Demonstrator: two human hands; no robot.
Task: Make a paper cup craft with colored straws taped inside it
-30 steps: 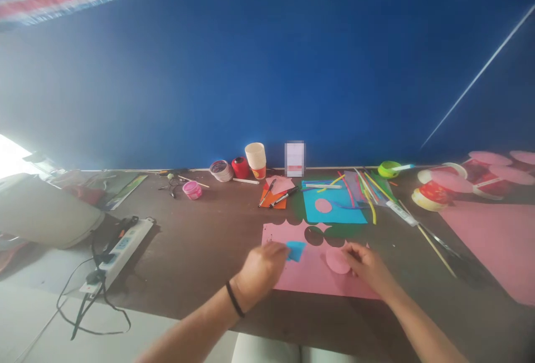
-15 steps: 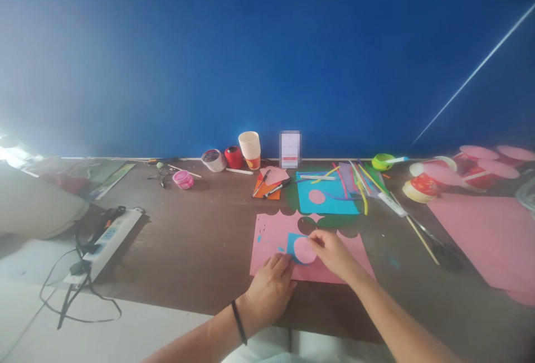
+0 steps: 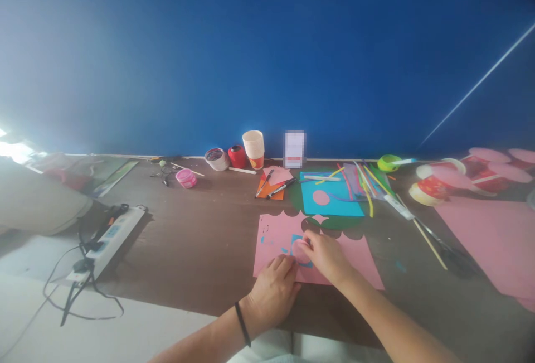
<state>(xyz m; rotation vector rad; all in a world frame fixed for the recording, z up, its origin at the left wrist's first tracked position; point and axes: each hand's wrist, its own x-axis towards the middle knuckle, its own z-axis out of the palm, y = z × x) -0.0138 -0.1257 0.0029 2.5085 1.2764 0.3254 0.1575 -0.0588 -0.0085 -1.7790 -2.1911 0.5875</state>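
A pink paper circle [image 3: 299, 250] lies over a small blue paper piece [image 3: 296, 237], whose edges show above and below it. The thumb and fingers of my right hand [image 3: 328, 258] pinch the circle at its upper right edge. My left hand [image 3: 276, 288], with a black band at the wrist, rests flat with its fingertips at the circle's lower left; its thumb is hidden. Beneath both hands is a pink sheet [image 3: 355, 265] with round cut-outs along its far edge. Small blue scraps [image 3: 263, 240] lie on its left part.
Behind are a blue sheet [image 3: 334, 204] with another pink circle, black pens [image 3: 281, 188], paper cups [image 3: 253, 148] and a pink tub [image 3: 186, 178]. Scissors [image 3: 443, 246] and pink sheets [image 3: 480, 240] lie right. A power strip [image 3: 111, 243] with cables is left.
My right hand has moved a little left, carrying the pink circle left across the blue piece. My left hand stays low on the pink sheet. The view has shifted slightly.
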